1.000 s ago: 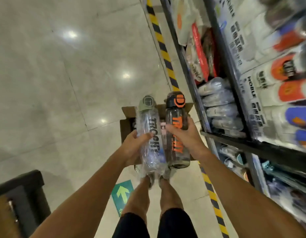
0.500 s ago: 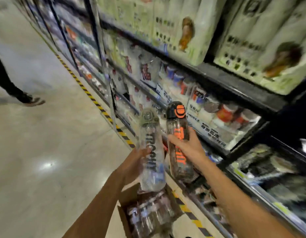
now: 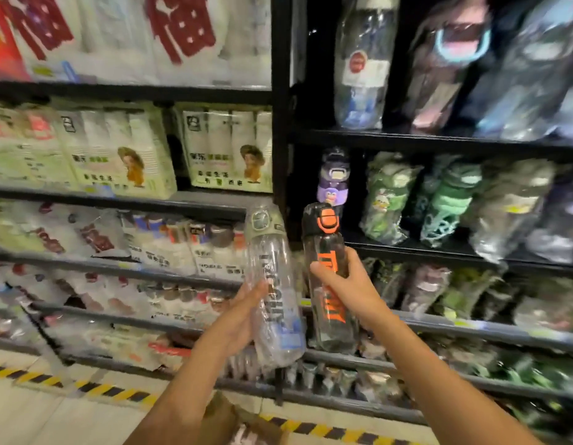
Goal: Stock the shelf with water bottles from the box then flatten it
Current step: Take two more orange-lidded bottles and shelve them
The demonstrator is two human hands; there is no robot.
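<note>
Left bay (image 3: 118, 149): shelves packed with paper-goods packs right up to the front lips. Hazard stripe (image 3: 86, 385) runs along the floor at the bay's foot.

Left hand (image 3: 243, 319) holds the clear bottle (image 3: 272, 284) with the grey-green lid. Thumb lies on the front, fingers go behind, and the bottle tilts slightly left. It's in the air in front of the left bay's right end, just left of the black upright post (image 3: 280, 107).

Right hand (image 3: 346, 284) is wrapped round the dark bottle (image 3: 326, 248) with the orange lid, near upright and just right of the post. The two bottles are close but apart.

Box (image 3: 227, 419): only a flap shows at the bottom edge, on the floor between the forearms. Contents are too blurred to tell.

Right bay: the purple bottle (image 3: 333, 178) stands at the left end of the middle shelf (image 3: 439, 248). There's a dark gap just right of it, then green wrapped bottles (image 3: 388, 200) crowd the rest. The dark bottle's lid overlaps the purple bottle's base in view.
</note>
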